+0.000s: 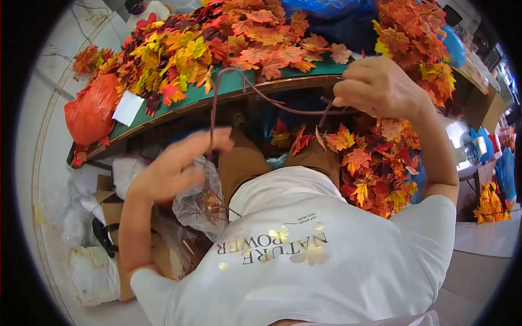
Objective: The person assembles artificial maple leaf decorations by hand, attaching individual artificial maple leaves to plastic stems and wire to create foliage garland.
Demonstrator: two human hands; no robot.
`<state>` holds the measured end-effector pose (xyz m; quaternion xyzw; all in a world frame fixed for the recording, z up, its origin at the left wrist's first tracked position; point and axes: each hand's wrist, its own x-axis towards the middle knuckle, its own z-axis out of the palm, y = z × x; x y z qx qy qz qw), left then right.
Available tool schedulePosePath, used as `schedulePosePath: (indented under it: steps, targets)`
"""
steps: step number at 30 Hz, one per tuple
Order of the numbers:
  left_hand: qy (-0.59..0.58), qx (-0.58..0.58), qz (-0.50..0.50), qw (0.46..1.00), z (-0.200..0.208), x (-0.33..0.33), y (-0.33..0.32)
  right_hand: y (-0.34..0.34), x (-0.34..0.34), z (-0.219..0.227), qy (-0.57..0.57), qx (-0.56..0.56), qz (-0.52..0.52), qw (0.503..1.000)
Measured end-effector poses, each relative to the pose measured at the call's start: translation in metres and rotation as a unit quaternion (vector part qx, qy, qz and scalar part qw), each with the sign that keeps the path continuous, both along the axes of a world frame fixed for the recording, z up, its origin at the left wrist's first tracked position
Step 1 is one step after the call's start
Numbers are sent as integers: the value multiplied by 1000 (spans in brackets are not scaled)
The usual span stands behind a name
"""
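Observation:
A thin reddish-brown artificial stem (pixel 215 103) with short side shoots arches in front of me, bent near the table's edge. My right hand (pixel 380 87) is closed in a pinch at its right end, by the table's front edge. At the stem's left, lower part is my left hand (pixel 176 165), smeared by motion. Its fingers are at the stem, but whether they grip it cannot be made out. Below my right hand hangs a bunch of orange, red and yellow artificial maple leaves (pixel 375 174), beside my lap.
On the green table (pixel 198 100) lie heaps of artificial maple leaves (pixel 261 38). A red plastic bag (pixel 93 108) and a white card (pixel 128 107) are at its left end. Clear plastic bags (pixel 196 204) and a cardboard box (pixel 125 271) sit at my left. Another person (pixel 149 12) is beyond the table.

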<state>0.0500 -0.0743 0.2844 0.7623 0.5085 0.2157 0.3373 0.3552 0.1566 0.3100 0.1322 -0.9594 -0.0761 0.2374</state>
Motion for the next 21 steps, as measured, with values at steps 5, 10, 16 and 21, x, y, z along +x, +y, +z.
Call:
schedulePosePath:
  steps: [5, 10, 16, 21]
  targets:
    - [-326, 39, 30, 944, -27, 82, 81, -26, -38, -2, 45, 99, 78, 991]
    - [-11, 355, 325, 876, -27, 60, 107, -17, -40, -22, 93, 198, 76, 973]
    - [-21, 216, 85, 972, -2, 73, 101, -37, -55, -46, 69, 364, 171, 913]
    - [-369, -33, 113, 922, -34, 92, 108, -43, -73, -67, 52, 395, 183, 899]
